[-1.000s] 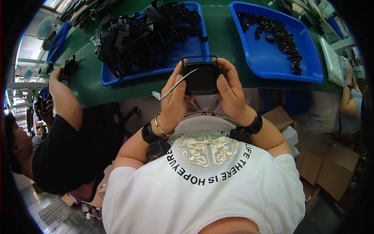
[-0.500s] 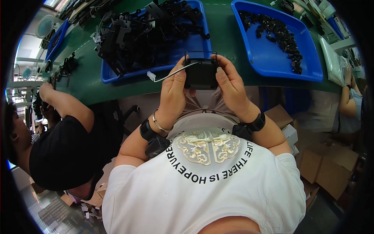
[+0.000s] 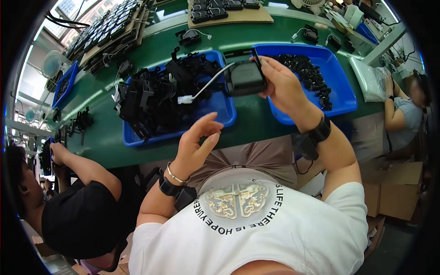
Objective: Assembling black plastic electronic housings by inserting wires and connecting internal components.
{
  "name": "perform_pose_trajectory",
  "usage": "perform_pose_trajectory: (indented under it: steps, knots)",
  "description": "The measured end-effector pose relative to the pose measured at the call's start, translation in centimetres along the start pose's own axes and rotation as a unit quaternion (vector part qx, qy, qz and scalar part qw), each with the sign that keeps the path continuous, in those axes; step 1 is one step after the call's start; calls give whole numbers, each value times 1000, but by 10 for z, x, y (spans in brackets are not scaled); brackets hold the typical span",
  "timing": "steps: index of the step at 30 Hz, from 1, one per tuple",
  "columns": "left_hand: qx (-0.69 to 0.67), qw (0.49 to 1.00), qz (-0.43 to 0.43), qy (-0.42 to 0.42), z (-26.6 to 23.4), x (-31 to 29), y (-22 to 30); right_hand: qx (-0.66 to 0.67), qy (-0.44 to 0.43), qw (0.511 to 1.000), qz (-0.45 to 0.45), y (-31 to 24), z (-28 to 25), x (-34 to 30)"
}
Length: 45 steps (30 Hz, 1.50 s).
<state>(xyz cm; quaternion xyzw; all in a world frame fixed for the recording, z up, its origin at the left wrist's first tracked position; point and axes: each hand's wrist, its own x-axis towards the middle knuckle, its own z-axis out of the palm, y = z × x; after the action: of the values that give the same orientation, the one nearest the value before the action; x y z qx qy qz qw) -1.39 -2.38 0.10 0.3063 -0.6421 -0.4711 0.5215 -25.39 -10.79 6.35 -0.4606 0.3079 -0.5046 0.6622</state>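
Note:
My right hand (image 3: 285, 82) grips a black boxy plastic unit (image 3: 246, 78) by its right side, holding it above the gap between two blue trays. A frame-like black bracket shows along the unit's far edge. From the unit a white cable (image 3: 211, 83) runs leftward to a white connector (image 3: 185, 99), which hangs over the left tray. My left hand (image 3: 201, 140) is apart from the unit, fingers spread and holding nothing, just in front of the left tray's near edge.
The left blue tray (image 3: 224, 120) holds a heap of black brackets; small black parts lie in the right blue tray (image 3: 337, 110). Finished-looking black units (image 3: 208, 13) sit on a board at the back. People work at both sides; cardboard boxes (image 3: 401, 190) stand right.
My left hand has let go of the black unit and drawn back. My right hand has carried the unit forward across the table. The view has shifted to show more of the table's back.

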Motion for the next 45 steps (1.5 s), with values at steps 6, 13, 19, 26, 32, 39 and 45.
perform_pose_trajectory:
  steps: [6, 13, 19, 26, 32, 39, 45]
  knots:
    - [295, 945, 131, -55, -12, -16, 7, -227, 62, 972, 13, -46, -76, 108]
    - [280, 944, 162, -67, -4, -8, 13, -401, 146, 899, 102, -17, -155, 190]
    - [253, 953, 150, -69, -9, -7, 10, -491, 180, 835, 171, -17, -177, 214]
    - [218, 965, 93, -108, -8, -4, 20, -766, 114, 631, -32, -39, -132, 275]
    - [221, 964, 77, -126, -14, -4, 19, -745, 114, 656, 37, -5, -73, 341]
    - [222, 965, 72, -118, -12, 2, 12, -775, 128, 611, 97, 23, -84, 379]
    - [237, 961, 91, -110, -14, 1, 11, -748, 65, 655, 89, -11, -72, 342]
